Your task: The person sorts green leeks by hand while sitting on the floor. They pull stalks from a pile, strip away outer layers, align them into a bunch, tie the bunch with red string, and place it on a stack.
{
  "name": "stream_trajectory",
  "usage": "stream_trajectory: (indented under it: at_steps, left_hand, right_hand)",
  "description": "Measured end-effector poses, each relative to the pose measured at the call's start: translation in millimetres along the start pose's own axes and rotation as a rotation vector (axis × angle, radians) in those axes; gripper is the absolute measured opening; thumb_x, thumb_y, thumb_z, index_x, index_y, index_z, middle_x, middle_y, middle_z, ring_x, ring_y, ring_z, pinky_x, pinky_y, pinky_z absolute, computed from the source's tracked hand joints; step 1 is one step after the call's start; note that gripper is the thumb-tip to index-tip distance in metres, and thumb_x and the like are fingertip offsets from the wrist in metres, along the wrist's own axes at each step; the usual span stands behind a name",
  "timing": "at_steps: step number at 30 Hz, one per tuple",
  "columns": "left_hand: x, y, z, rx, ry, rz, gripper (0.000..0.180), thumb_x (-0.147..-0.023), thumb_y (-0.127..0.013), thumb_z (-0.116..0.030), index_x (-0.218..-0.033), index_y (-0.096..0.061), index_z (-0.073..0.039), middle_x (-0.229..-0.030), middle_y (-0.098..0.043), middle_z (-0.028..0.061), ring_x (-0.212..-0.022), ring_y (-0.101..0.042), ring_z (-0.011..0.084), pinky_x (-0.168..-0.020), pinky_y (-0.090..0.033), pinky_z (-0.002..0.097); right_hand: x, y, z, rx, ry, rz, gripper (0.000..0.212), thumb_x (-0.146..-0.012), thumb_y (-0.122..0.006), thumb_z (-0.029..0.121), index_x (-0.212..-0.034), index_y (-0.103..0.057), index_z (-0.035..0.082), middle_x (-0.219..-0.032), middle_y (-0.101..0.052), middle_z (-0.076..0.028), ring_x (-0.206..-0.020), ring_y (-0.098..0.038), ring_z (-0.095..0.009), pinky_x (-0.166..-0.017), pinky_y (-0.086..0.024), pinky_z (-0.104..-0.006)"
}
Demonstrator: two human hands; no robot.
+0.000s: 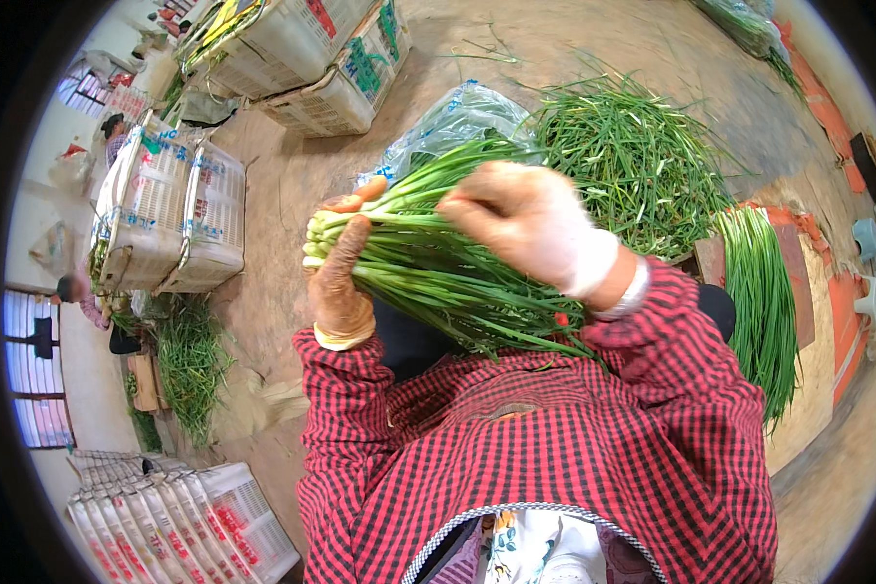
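My left hand [343,271], gloved and soiled at the fingers, is closed round a thick bunch of chives [428,263]. The pale stem ends stick out past its fingers on the left, and the long green leaves spread right across my lap. Over the leaves, my right hand [528,219] is slightly blurred, its fingers curled into a pinch. What it pinches, if anything, I cannot make out. Just beyond the bunch lies a clear plastic bag [457,122]. A loose heap of green leaves [633,161] rests on the floor to its right.
A neat bundle of chives [757,302] lies on a board at my right. White plastic crates [170,209] stand at the left, more stacked crates [311,78] farther off. Folded crates [180,526] are at lower left. Another person [86,292] sits at far left, near cut greens [190,360].
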State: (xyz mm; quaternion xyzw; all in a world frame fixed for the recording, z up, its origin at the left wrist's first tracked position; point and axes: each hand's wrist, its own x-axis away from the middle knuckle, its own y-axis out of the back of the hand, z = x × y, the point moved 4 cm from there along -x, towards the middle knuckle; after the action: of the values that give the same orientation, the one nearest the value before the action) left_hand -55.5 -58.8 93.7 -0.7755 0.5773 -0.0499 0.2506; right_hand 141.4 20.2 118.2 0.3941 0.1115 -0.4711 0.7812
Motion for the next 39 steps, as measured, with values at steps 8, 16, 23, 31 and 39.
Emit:
stream_trajectory:
  at_steps: [8, 16, 23, 31, 39]
  left_hand:
    - [0, -22, 16, -0.026, -0.036, 0.048, 0.022, -0.09, -0.068, -0.002, -0.111, -0.061, -0.004, -0.127, -0.061, 0.0223, -0.113, -0.062, 0.0287, -0.101, -0.049, 0.041]
    - [1, -31, 17, -0.056, -0.015, 0.026, 0.021, -0.089, -0.069, -0.002, -0.109, -0.064, -0.003, -0.124, -0.064, 0.0206, -0.113, -0.062, 0.0269, -0.1, -0.048, 0.0392]
    - [1, -46, 31, -0.137, -0.103, 0.069, 0.021, -0.09, -0.069, -0.003, -0.11, -0.064, -0.005, -0.124, -0.065, 0.0178, -0.113, -0.062, 0.0231, -0.102, -0.047, 0.0363]
    - [-35, 55, 8, 0.115, -0.108, -0.278, 0.032, -0.093, -0.068, -0.016, -0.12, -0.054, -0.006, -0.126, -0.063, 0.0144, -0.103, -0.066, 0.0265, -0.089, -0.059, 0.042]
    - [-37, 75, 41, 0.227, -0.011, -0.414, 0.044, -0.094, -0.068, -0.022, -0.131, -0.05, -0.006, -0.13, -0.063, 0.0128, -0.112, -0.062, 0.0263, -0.096, -0.054, 0.0472]
  right_hand:
    - [5, -32, -41, -0.55, -0.397, 0.126, 0.021, -0.084, -0.066, 0.025, -0.089, -0.068, 0.005, -0.076, -0.065, -0.007, -0.07, -0.062, -0.017, -0.069, -0.052, -0.0316]
    - [23, -4, -62, -0.496, -0.49, -0.024, 0.024, -0.088, -0.067, 0.025, -0.087, -0.07, 0.001, -0.074, -0.067, -0.008, -0.069, -0.062, -0.013, -0.065, -0.05, -0.0286]
    - [15, -18, -50, -0.516, -0.468, 0.001, 0.018, -0.087, -0.07, 0.021, -0.087, -0.07, 0.003, -0.074, -0.065, -0.003, -0.068, -0.058, -0.011, -0.064, -0.049, -0.0288]
    - [66, 85, -121, -0.28, -0.523, -0.424, 0.009, -0.088, -0.066, 0.009, -0.095, -0.069, 0.005, -0.087, -0.067, -0.002, -0.078, -0.062, -0.012, -0.075, -0.053, -0.0274]
    - [68, -23, -24, 0.235, 0.139, 0.036, 0.041, -0.076, -0.075, 0.028, -0.109, -0.064, 0.008, -0.111, -0.061, -0.012, -0.103, -0.06, -0.035, -0.09, -0.049, -0.045]
